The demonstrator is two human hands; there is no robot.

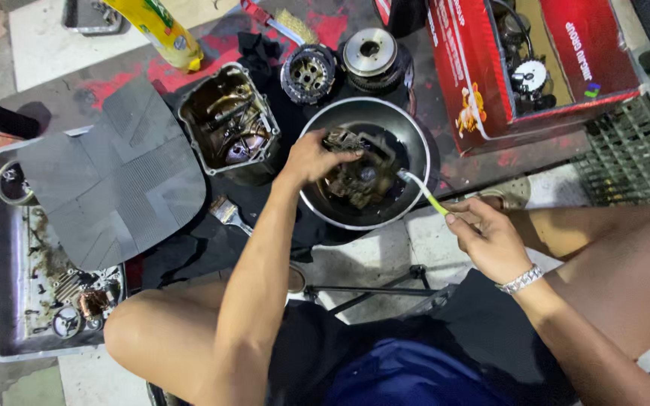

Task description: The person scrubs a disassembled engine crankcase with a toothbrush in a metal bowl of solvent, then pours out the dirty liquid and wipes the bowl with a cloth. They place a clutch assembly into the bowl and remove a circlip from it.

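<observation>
You are gripping a greasy engine part point(355, 174) with your left hand point(311, 156), fingers curled over its upper edge, and holding it inside the round metal basin point(415, 139), where it is sitting in dark liquid. Your right hand point(487, 239), just outside the basin's lower right rim, is pinching a toothbrush point(424, 194) by its yellow-green handle, and the white head is reaching over the rim and touching the part. Just left of the basin an open, oily engine casing point(229, 124) is standing. Behind the basin two round clutch pieces point(340, 64) are lying side by side. A paintbrush point(229, 213) is resting near the basin's lower left, and a red cardboard box point(475, 83) is sitting to its right.
</observation>
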